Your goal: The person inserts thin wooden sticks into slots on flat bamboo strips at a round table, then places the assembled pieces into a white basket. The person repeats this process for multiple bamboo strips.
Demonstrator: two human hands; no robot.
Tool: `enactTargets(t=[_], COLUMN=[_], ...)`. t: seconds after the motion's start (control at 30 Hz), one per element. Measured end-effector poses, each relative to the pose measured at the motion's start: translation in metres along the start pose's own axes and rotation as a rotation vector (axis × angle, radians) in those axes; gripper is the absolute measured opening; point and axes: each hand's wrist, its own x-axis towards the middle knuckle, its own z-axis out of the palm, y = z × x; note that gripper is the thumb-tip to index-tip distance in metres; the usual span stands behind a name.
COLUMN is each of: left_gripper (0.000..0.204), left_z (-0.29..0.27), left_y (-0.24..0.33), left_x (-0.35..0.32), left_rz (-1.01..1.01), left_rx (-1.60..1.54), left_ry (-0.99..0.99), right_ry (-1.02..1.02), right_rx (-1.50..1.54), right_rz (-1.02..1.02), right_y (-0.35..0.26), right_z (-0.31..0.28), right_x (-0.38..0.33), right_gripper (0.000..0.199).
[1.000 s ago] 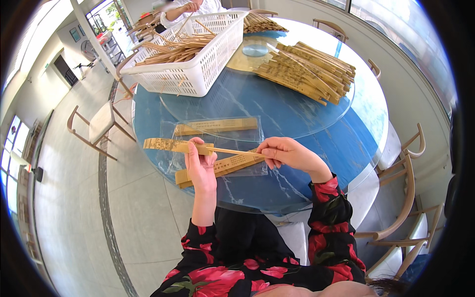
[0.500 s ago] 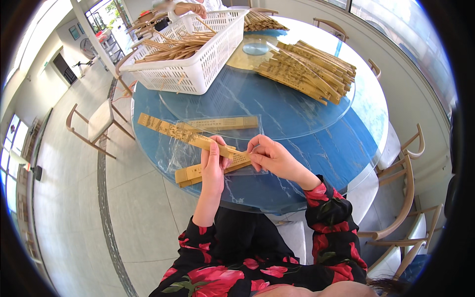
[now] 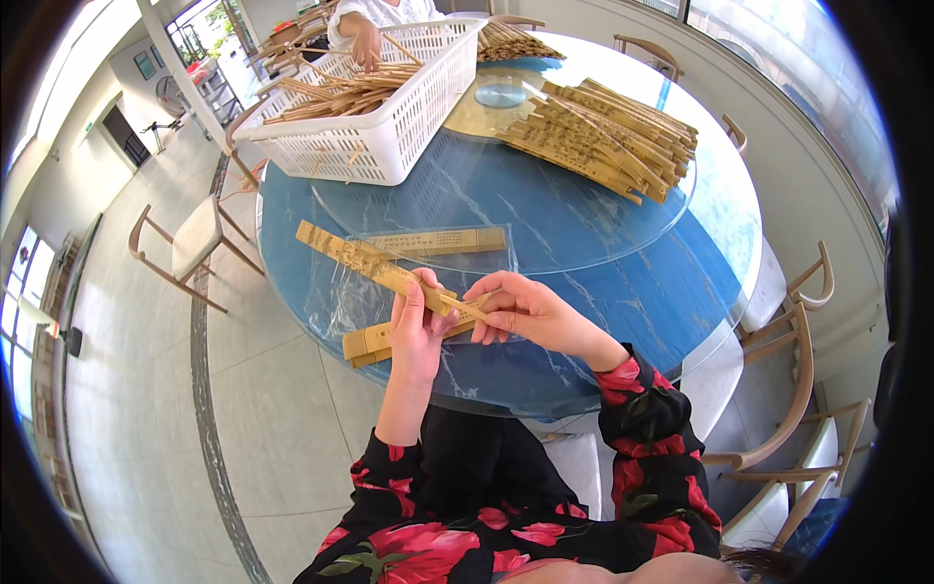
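Note:
My left hand (image 3: 416,326) is closed round a long flat tan strip (image 3: 350,256) with dark printed patterns, pinched near its lower right end. It slants up and to the left over the table. At that end a thin pale stick (image 3: 464,308) sticks out, and the thumb and fingers of my right hand (image 3: 525,313) pinch its tip. Whether the stick is inside the strip or only against it, I cannot tell. Beneath my hands lie more tan strips (image 3: 368,343), partly hidden by my left hand. Another printed strip (image 3: 438,240) rests just beyond, on clear plastic film (image 3: 336,302).
A white slatted basket (image 3: 394,146) of thin wooden sticks (image 3: 341,92) stands at the far left, a person's hand (image 3: 367,47) in it. Printed strips are piled (image 3: 603,141) at the far right of the blue round table (image 3: 623,311). Chairs (image 3: 195,238) stand around it.
My left hand and its strip have shifted slightly right. My right hand has moved a little left and turned, showing more of the pale stick. The other person's hand has reached down into the basket.

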Motion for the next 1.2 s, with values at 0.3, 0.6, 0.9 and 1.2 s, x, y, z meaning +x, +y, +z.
enactTargets(t=[0.3, 0.6, 0.9, 1.2], left_gripper=[0.027, 0.031, 0.017, 0.014], left_z=[0.011, -0.006, -0.016, -0.006], left_y=[-0.013, 0.002, -0.004, -0.004], left_x=[-0.008, -0.003, -0.007, -0.017], left_rz=[-0.008, 0.027, 0.018, -0.098], left_rx=[0.292, 0.025, -0.047, 0.138], left_ry=[-0.097, -0.093, -0.155, -0.136], right_ry=[0.227, 0.135, -0.021, -0.062], right_rx=[-0.313, 0.058, 0.087, -0.108], right_rz=[-0.059, 0.105, 0.148, 0.183], right_y=[0.021, 0.013, 0.01, 0.026], right_z=[0.007, -0.01, -0.007, -0.005], right_x=[0.006, 0.001, 0.001, 0.004], right_gripper=[0.01, 0.017, 0.026, 0.025])
